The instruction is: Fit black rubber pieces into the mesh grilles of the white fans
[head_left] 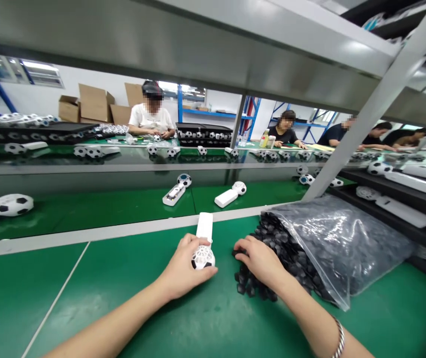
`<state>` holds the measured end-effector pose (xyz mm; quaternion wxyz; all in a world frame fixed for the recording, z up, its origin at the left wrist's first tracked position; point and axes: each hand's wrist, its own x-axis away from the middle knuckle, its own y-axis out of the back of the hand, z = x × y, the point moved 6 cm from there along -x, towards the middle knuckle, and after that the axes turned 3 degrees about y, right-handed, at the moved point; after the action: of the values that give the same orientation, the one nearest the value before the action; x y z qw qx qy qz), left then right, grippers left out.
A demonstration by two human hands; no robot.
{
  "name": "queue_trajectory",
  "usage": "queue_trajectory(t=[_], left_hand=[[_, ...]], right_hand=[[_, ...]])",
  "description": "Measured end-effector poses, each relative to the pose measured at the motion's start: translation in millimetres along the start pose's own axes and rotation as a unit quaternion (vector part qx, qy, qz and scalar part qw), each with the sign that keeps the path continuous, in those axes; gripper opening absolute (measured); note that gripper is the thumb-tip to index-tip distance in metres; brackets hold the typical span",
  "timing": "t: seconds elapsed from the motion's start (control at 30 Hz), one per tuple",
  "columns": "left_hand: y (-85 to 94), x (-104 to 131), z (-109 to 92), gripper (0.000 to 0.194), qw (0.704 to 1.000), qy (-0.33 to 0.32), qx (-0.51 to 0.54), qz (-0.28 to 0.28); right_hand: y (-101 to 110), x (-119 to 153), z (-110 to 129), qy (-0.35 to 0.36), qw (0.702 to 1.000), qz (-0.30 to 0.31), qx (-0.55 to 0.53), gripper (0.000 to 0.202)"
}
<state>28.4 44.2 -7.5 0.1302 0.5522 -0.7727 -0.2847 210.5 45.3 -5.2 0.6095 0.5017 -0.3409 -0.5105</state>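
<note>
Head view: work at a green bench (116,268). The left hand (185,268) holds a white fan (203,256) by its ball-shaped head, thumb at the near side and fingers curled over the far side, opened only as wide as the head. The fan lies near the middle of the bench, its head toward the person and its handle pointing away, the handle's end reaching the pale strip (97,232) at the bench's far edge. Black patches mark the lower part of the head, below a white, web-like grille.

The right hand (260,261) rests at the left margin of a heap of black pieces (272,233). Its fingers are bent, with thumb and index close together; a dark piece shows at the fingertips — whether it is gripped or merely touched cannot be told. The heap spills from the mouth of a clear bag (350,243), which lies to the right. A bracelet (339,338) circles the right wrist.

Beyond the strip, on a green lane (86,209), lie an open fan (175,194), inner parts visible in its handle, and, to its right, a closed fan (231,195). Black trays (402,199) bearing more fans stand at far right. Across the lane, 5 co-workers (151,119) are visible at a further bench.
</note>
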Motion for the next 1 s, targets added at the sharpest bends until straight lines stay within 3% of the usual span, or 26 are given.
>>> queue_trajectory(t=[0.3,0.5,0.67,0.77,1.0], left_hand=[[6.5,-5.2,2.3,0.050,0.999,0.000,0.046,0.018],[6.2,-7.7,4.8,0.053,0.994,-0.014,0.078,0.080],[7.2,-8.1,6.2,0.056,0.998,-0.026,0.041,0.052],[7.1,-9.6,6.5,0.053,0.997,-0.030,0.036,0.069],[8.6,-13.5,14.4,0.060,0.988,-0.015,0.080,0.130]], right_hand=[[-1.1,1.0,-8.5,-0.039,0.998,-0.003,0.055,0.011],[7.4,2.8,-3.5,-0.025,0.994,-0.028,0.104,0.018],[14.5,3.4,15.2,0.071,0.994,-0.074,-0.044,0.019],[14.0,5.1,25.1,0.125,0.980,-0.080,-0.137,0.020],[12.6,8.8,36.2,0.195,0.967,-0.048,-0.155,0.025]])
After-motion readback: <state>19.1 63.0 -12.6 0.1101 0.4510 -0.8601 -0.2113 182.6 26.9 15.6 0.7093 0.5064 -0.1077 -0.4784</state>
